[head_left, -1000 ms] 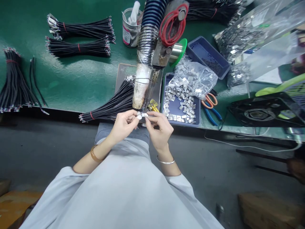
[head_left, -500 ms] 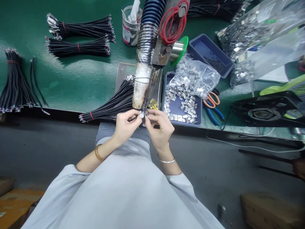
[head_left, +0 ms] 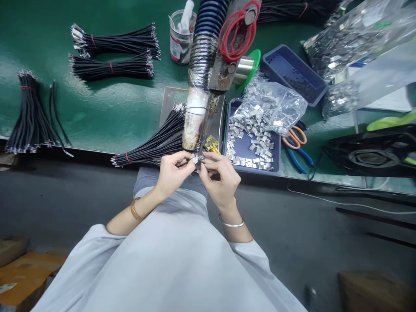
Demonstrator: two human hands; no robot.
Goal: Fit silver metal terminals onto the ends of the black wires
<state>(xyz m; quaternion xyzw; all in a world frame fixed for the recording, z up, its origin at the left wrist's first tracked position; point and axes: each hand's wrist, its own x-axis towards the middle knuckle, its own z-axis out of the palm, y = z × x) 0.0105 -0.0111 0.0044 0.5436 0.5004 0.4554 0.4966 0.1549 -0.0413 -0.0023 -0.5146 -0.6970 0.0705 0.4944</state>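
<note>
My left hand [head_left: 173, 173] is closed in a pinch, with a short stretch of black cable [head_left: 186, 162] showing between its fingers. A small shiny metal piece [head_left: 195, 159] sits at the fingertips, between the two hands. My right hand [head_left: 222, 177] is also pinched, its fingertips close to that piece; what it holds is too small to make out. Just above the fingertips, the tip of a soldering fixture [head_left: 202, 145] comes down beside a white-wrapped hose [head_left: 194, 123]. Left of the hose, a bundle of black cables [head_left: 156, 141] lies on a board [head_left: 169, 97].
Right of the board, a blue tray [head_left: 276, 160] holds metal connector shells [head_left: 256, 162] and a plastic bag [head_left: 286, 104]. Pliers [head_left: 297, 158] lie beside it, near a black fan [head_left: 373, 156]. More cable bundles [head_left: 112, 69] lie at left. A solder spool [head_left: 243, 69] stands behind the fixture.
The whole view has shifted slightly, so things appear a little further right. Both hands stay at the fixture tip, with the right fingers slightly looser and less of the cable showing at the left.
</note>
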